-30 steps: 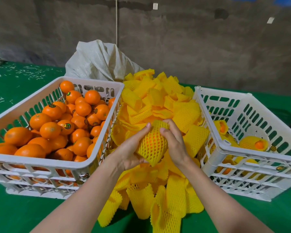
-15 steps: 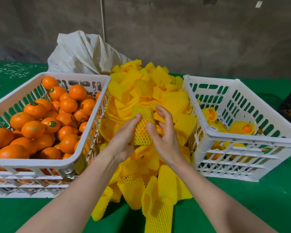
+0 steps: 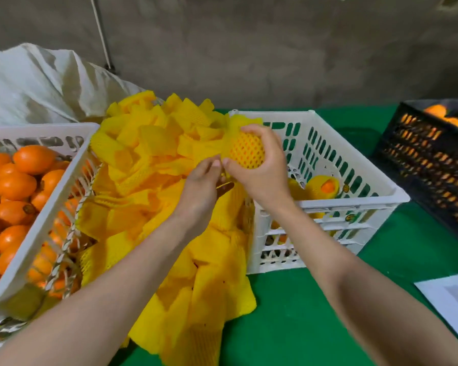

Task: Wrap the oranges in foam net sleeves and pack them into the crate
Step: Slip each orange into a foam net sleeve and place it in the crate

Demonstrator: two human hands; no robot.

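While the right hand (image 3: 262, 170) is clamped around an orange (image 3: 246, 151) already encased in a yellow foam net sleeve (image 3: 239, 125), the left hand (image 3: 201, 186) sits just beside it. Its bent fingertips (image 3: 216, 165) meet the right thumb at the fruit's lower end; whether they pinch the net cannot be told. Held fruit: raised above the left wall of the packing crate (image 3: 354, 200), a white slotted crate on the green tabletop (image 3: 288, 313), between that wall and the heap of loose sleeves (image 3: 154, 159). Surplus net stands up in a frill above the orange. Inside the packing crate, wrapped oranges (image 3: 324, 186) lie low against the near wall, one showing its skin at the open end of its sleeve. Supply crate (image 3: 37, 233), left: white, filled with bare oranges (image 3: 24, 178), touching the heap. Behind the heap lies a white woven sack (image 3: 37, 83). Far right, a black crate (image 3: 421, 159) holds more oranges. Near right, a white sheet of paper (image 3: 455, 302) lies on the tabletop.
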